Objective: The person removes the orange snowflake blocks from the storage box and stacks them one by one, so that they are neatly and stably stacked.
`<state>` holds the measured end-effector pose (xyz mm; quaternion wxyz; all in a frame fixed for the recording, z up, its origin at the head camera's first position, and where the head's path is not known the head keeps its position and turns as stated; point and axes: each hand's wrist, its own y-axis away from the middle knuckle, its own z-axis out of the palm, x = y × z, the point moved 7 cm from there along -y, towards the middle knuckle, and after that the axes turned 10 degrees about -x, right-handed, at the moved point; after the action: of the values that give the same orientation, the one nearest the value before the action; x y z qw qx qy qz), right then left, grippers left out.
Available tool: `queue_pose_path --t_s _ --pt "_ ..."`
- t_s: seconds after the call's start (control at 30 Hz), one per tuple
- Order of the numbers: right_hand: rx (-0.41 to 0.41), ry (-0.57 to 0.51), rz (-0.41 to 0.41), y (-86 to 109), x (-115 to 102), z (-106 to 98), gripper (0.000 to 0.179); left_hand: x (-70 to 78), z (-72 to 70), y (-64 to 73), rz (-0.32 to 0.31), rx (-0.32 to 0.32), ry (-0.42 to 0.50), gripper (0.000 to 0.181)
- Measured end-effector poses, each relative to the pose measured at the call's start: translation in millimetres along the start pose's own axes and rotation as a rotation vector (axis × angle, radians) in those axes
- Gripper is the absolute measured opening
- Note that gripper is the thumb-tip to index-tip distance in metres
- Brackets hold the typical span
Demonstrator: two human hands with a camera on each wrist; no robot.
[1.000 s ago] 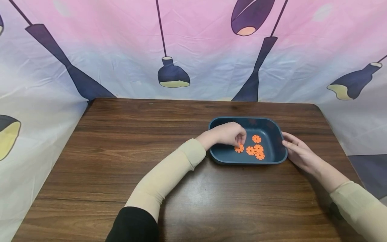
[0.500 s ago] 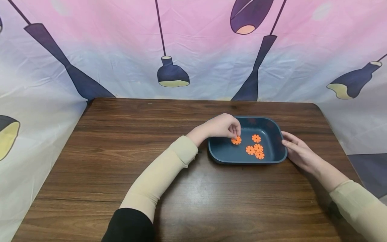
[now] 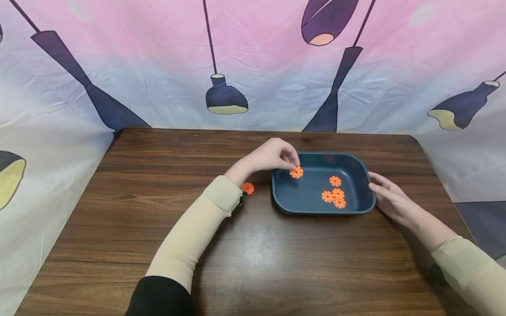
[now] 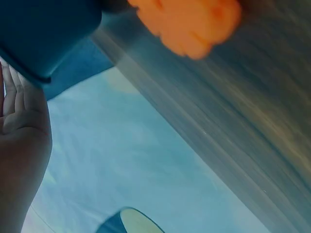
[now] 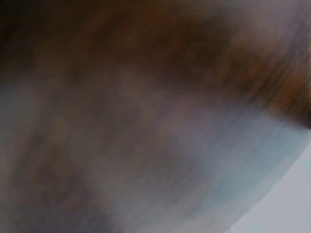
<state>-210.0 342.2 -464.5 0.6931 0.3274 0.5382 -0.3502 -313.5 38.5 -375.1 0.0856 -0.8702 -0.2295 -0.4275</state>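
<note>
My left hand pinches an orange notched disc between thumb and fingertips, over the left end of a dark blue rectangular tub. Inside the tub lie a separate orange disc and a small overlapping cluster of discs. My right hand holds the tub's right end, thumb at the rim and fingers along the outer wall. In the left wrist view the left hand shows at the left edge, its fingertips hidden behind the tub. The right wrist view is too blurred to read.
Left of the tub, beside the left cuff, another orange disc lies on the brown wooden table, partly hidden by the wrist. A patterned cloth with printed lamps hangs behind the table's far edge.
My left hand has moved left and away from me with the pinched disc, from the tub's middle to its left end. The table disc has come into sight. The right hand and tub stay put.
</note>
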Motion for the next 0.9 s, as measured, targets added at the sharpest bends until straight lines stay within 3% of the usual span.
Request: queue_pose_path --t_s 0.43,0.67,0.9 --pt "0.037 0.04 0.041 0.9 1 -1 0.036 -21.0 -28.0 41.3 -0.087 0.064 0.087 0.009" --pt "0.035 0.032 0.04 0.6 0 -1 0.037 -31.8 -31.6 62.1 -0.129 0.061 0.125 0.009" --pt "0.051 0.029 0.047 2.2 1 -3 0.036 -42.5 -31.0 76.9 -0.153 0.052 0.091 0.009"
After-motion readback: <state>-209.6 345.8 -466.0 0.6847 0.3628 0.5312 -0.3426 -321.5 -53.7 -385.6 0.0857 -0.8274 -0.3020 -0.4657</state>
